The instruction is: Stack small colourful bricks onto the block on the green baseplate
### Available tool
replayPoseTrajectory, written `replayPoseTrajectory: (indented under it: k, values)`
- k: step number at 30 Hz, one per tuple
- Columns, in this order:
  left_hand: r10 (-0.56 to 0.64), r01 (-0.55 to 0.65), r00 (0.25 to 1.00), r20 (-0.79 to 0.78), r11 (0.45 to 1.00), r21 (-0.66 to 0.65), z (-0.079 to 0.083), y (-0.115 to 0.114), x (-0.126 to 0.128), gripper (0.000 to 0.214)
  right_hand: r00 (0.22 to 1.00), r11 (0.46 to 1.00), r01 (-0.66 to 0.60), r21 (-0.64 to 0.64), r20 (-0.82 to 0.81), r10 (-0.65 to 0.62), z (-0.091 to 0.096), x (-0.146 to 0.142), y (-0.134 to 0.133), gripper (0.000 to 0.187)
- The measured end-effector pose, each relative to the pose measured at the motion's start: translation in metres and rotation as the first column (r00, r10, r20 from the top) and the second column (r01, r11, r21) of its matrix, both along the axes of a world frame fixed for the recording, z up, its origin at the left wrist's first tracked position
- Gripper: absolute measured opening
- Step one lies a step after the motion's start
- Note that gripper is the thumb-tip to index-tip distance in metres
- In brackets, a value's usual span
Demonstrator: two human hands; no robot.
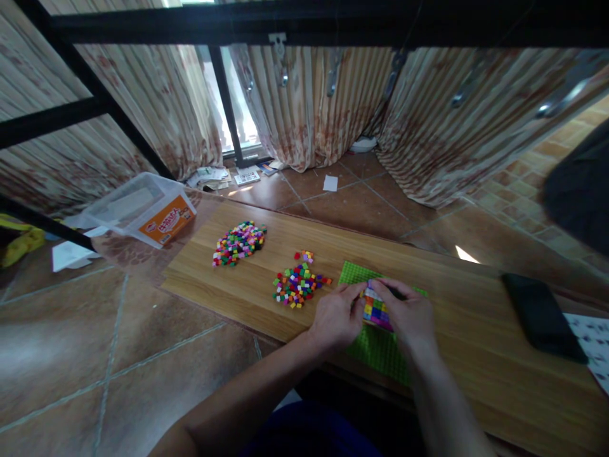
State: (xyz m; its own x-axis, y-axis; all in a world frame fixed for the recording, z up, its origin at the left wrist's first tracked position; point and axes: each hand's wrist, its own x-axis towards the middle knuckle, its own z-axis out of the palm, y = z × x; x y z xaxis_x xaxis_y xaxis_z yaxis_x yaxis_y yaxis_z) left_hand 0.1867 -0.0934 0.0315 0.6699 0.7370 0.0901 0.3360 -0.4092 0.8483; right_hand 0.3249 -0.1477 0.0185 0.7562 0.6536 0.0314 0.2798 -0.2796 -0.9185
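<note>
A green studded baseplate (354,271) lies on the wooden bench, and on it sits a block of small multicoloured building bricks (375,312). My left hand (339,314) is closed at the block's left and far side, thumb and forefinger against the bricks. From the right, my right hand (409,314) grips the same block, its fingers at the far right edge. Both hands meet near a pale brick at the far corner; the fingertips partly hide what is there. Left of the baseplate is a loose pile of small bricks (297,285), with a few more bricks (304,256) just beyond it.
Farther left on the wooden bench (457,304) lies a second brick pile (239,242). A clear plastic box (143,206) with an orange label stands at the left end. At right are a black phone (542,317) and a printed sheet (592,343). Dark metal bars (304,25) cross above.
</note>
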Motion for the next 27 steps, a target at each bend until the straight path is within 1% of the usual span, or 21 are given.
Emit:
replayPoseTrajectory:
  k: [3, 6, 10, 12, 14, 15, 16, 17, 18, 19, 20, 21, 22, 23, 24, 25, 27]
  values:
    - [-0.001, 0.001, 1.0, 0.006, 1.0, -0.014, 0.0, 0.0, 0.0, 0.039, 0.991, 0.999, 0.039, -0.034, -0.128, -0.043, 0.0, -0.001, 0.002, 0.041]
    - [-0.005, 0.005, 1.0, 0.001, 1.0, -0.019, -0.001, -0.001, 0.0, 0.04, 0.986, 0.998, 0.058, -0.025, -0.157, -0.061, 0.003, -0.002, 0.003, 0.038]
    - [-0.006, 0.006, 1.0, -0.011, 1.0, -0.01, -0.001, -0.002, 0.0, 0.04, 0.983, 0.998, 0.055, 0.004, -0.175, -0.053, 0.004, -0.003, 0.004, 0.036]
    - [0.001, -0.001, 1.0, 0.004, 1.0, -0.028, -0.002, -0.002, 0.0, 0.039, 0.982, 0.999, 0.046, 0.013, -0.184, -0.043, 0.004, -0.004, 0.004, 0.037]
    - [0.037, -0.033, 0.999, 0.04, 0.995, -0.093, -0.005, -0.002, 0.0, 0.037, 0.981, 1.0, 0.026, 0.016, -0.195, -0.022, 0.004, -0.004, 0.005, 0.039]
    - [0.073, -0.062, 0.995, 0.07, 0.986, -0.156, -0.006, -0.001, -0.001, 0.036, 0.979, 1.0, 0.021, 0.02, -0.203, -0.017, 0.004, -0.003, 0.004, 0.04]
    - [0.127, -0.097, 0.986, 0.107, 0.963, -0.25, -0.007, -0.001, -0.002, 0.034, 0.977, 0.999, 0.025, 0.031, -0.214, -0.018, 0.005, -0.003, 0.003, 0.042]
    - [0.193, -0.127, 0.97, 0.146, 0.919, -0.374, -0.008, 0.0, -0.004, 0.032, 0.975, 0.998, 0.043, 0.051, -0.222, -0.03, 0.006, -0.003, 0.002, 0.043]
    - [0.267, -0.138, 0.946, 0.184, 0.844, -0.519, -0.007, 0.002, -0.007, 0.03, 0.973, 0.994, 0.074, 0.077, -0.224, -0.055, 0.008, -0.002, -0.001, 0.044]
    - [0.339, -0.114, 0.915, 0.219, 0.738, -0.665, -0.006, 0.003, -0.01, 0.03, 0.972, 0.988, 0.11, 0.106, -0.217, -0.085, 0.01, -0.002, -0.005, 0.044]
    - [0.402, -0.053, 0.88, 0.252, 0.612, -0.789, -0.002, 0.004, -0.014, 0.032, 0.973, 0.98, 0.148, 0.131, -0.196, -0.121, 0.013, -0.002, -0.01, 0.043]
    - [0.458, 0.032, 0.842, 0.284, 0.485, -0.874, 0.002, 0.005, -0.019, 0.035, 0.975, 0.973, 0.178, 0.148, -0.157, -0.154, 0.017, -0.003, -0.016, 0.042]
    - [0.5, 0.129, 0.806, 0.318, 0.376, -0.918, 0.007, 0.006, -0.023, 0.038, 0.979, 0.969, 0.192, 0.155, -0.102, -0.177, 0.021, -0.006, -0.022, 0.04]
    - [0.53, 0.217, 0.772, 0.352, 0.301, -0.929, 0.013, 0.006, -0.026, 0.042, 0.981, 0.969, 0.192, 0.158, -0.04, -0.188, 0.026, -0.009, -0.029, 0.038]
    - [0.549, 0.288, 0.744, 0.382, 0.252, -0.924, 0.019, 0.005, -0.029, 0.045, 0.984, 0.973, 0.169, 0.157, 0.022, -0.174, 0.03, -0.014, -0.035, 0.035]
    - [0.555, 0.343, 0.724, 0.41, 0.227, -0.912, 0.025, 0.004, -0.031, 0.048, 0.986, 0.979, 0.13, 0.155, 0.081, -0.144, 0.035, -0.021, -0.041, 0.032]
    - [0.54, 0.414, 0.706, 0.459, 0.211, -0.885, 0.035, 0.001, -0.032, 0.052, 0.984, 0.989, -0.006, 0.148, 0.174, -0.021, 0.044, -0.037, -0.049, 0.026]
